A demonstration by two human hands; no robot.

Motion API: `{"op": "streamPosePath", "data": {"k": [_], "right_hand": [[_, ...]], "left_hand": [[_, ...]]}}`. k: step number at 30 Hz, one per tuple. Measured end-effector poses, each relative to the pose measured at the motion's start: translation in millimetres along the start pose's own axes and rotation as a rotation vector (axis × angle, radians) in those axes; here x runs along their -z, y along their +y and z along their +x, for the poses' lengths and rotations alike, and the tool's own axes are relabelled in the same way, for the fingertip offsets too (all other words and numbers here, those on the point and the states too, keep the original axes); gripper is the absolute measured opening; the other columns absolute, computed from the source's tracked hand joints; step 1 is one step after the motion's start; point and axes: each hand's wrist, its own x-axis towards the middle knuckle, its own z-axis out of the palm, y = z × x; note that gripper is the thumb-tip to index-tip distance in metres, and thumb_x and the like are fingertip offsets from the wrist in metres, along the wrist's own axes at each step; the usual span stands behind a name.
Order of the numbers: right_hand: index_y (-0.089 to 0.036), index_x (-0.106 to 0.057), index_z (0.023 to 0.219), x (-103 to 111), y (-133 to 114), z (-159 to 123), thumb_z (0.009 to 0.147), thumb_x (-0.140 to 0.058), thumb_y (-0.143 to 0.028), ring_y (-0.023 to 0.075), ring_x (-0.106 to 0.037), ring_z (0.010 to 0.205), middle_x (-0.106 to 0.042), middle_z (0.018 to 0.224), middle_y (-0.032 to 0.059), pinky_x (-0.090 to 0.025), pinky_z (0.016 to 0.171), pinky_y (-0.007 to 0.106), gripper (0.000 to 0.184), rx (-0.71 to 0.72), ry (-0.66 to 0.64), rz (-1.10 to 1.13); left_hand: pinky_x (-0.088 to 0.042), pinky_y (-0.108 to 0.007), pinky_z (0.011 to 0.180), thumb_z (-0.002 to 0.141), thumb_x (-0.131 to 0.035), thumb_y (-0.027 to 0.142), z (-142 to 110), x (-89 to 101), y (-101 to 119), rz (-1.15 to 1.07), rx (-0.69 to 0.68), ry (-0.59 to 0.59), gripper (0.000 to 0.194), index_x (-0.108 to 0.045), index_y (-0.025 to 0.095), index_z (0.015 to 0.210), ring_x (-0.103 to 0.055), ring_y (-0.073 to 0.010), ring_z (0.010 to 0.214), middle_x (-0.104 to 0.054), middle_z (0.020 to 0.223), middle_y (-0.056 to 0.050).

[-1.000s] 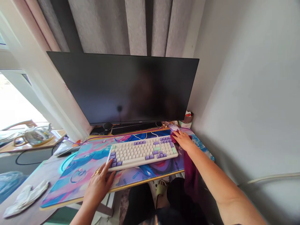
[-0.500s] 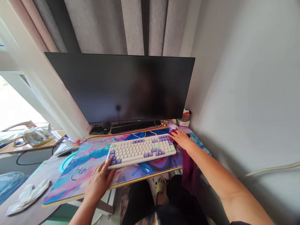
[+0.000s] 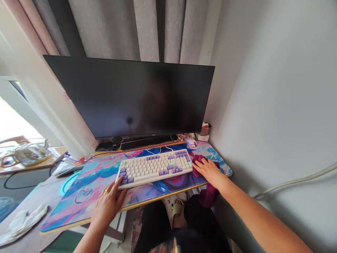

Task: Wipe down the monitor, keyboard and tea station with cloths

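A white keyboard (image 3: 150, 168) with purple and mint keys lies on a colourful desk mat (image 3: 86, 182). My left hand (image 3: 109, 198) grips its left end, the fingers along the edge and the thumb at the near corner. At the keyboard's right end, my right hand (image 3: 209, 170) presses a maroon cloth (image 3: 209, 195) against the mat. Part of the cloth is bunched under my palm, and the rest hangs over the desk's front edge. My right fingertips are close beside the keyboard's number keys.
A large dark monitor (image 3: 131, 98) stands behind the keyboard, above a black soundbar (image 3: 147, 141). A purple-white mouse (image 3: 191, 142) sits at the mat's back right. To the left are a glass teapot (image 3: 28, 154) and white gloves (image 3: 25, 223). A grey wall (image 3: 276, 88) bounds the right side.
My right hand has drawn the cloth toward me, from the keyboard's back right corner and the mouse down beside its right end. My left hand keeps its grip. The view has shifted slightly.
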Motion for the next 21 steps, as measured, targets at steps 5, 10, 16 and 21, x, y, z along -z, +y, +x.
{"op": "streamPosePath", "data": {"k": [5, 10, 16, 21], "right_hand": [[-0.033, -0.059, 0.151, 14.0, -21.1, -27.0, 0.091, -0.049, -0.001, 0.0319, -0.062, 0.117, -0.065, 0.151, 0.0053, -0.057, 0.091, 0.047, 0.069, 0.053, 0.003, 0.042], [-0.028, -0.055, 0.155, 29.4, -4.9, -47.8, 0.095, -0.037, -0.001, 0.0299, -0.061, 0.122, -0.057, 0.158, 0.0088, -0.056, 0.100, 0.047, 0.069, -0.154, 0.089, 0.173], [-0.018, -0.047, 0.161, 2.0, 29.0, -47.5, 0.101, -0.044, -0.018, 0.0380, -0.058, 0.130, -0.046, 0.165, 0.0189, -0.057, 0.098, 0.052, 0.060, -0.709, -0.059, 0.216], [-0.027, -0.049, 0.161, -15.5, -1.6, -39.8, 0.098, -0.045, -0.014, 0.0356, -0.057, 0.132, -0.050, 0.164, 0.0130, -0.051, 0.107, 0.050, 0.064, -0.623, -0.190, 0.301]], "left_hand": [[-0.052, -0.052, 0.113, 0.102, -0.039, 0.055, 0.0, 0.2, -0.9, -0.011, -0.001, 0.002, 0.068, -0.050, 0.017, 0.157, -0.063, -0.0363, 0.136, -0.065, 0.147, -0.019], [-0.055, -0.049, 0.109, 0.102, -0.044, 0.048, -1.4, 3.8, 0.6, -0.040, -0.002, 0.015, 0.062, -0.049, 0.020, 0.157, -0.065, -0.0338, 0.134, -0.069, 0.144, -0.017], [-0.057, -0.049, 0.107, 0.103, -0.041, 0.042, -5.9, 9.6, 9.0, -0.020, 0.025, 0.010, 0.060, -0.050, 0.016, 0.156, -0.067, -0.0346, 0.132, -0.069, 0.144, -0.019], [-0.057, -0.051, 0.107, 0.102, -0.042, 0.044, -7.2, 6.4, 5.3, -0.043, -0.011, 0.032, 0.061, -0.052, 0.014, 0.154, -0.065, -0.0355, 0.135, -0.069, 0.144, -0.020]]}}
